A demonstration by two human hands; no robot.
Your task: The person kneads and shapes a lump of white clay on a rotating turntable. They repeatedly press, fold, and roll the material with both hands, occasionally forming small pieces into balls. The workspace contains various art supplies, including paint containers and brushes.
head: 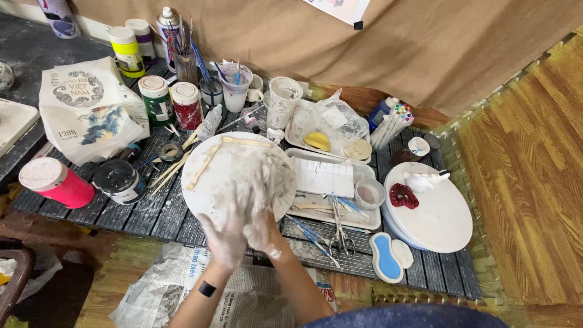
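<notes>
A: Hands first. What was the grip doing?

B: Both hands were pressed together around a lump of pale clay [267, 182]. Left hand [226, 238] cupped the near-left side, right hand [262, 231] clamped the near-right, fingers curled in. Both were coated in white slip.

A: Where was the clay?

B: Resting on the round white board [209, 182], toward its right edge, at the middle of the slatted desk [152, 212].

A: How would it handle?

B: Judging by the smeared, wet look: soft, dense, slippery, and it would dent wherever fingers pushed. Best held low, with both palms under the bulk, not pinched at the top.

A: Anything on the board?

B: Two flat wooden sticks [206, 161], one along the top, one slanting down the left.

A: Further out?

B: White tray [322, 179] just right of the board; scissors [340, 234] and blue-handled tools near its front edge. A white turntable [434, 222] with a dark red piece [403, 196] sat farther right. Paint jars [173, 100] and a brush cup [185, 58] stood behind, a pink tub [54, 181] far left, newspaper [176, 285] under the forearms.
</notes>
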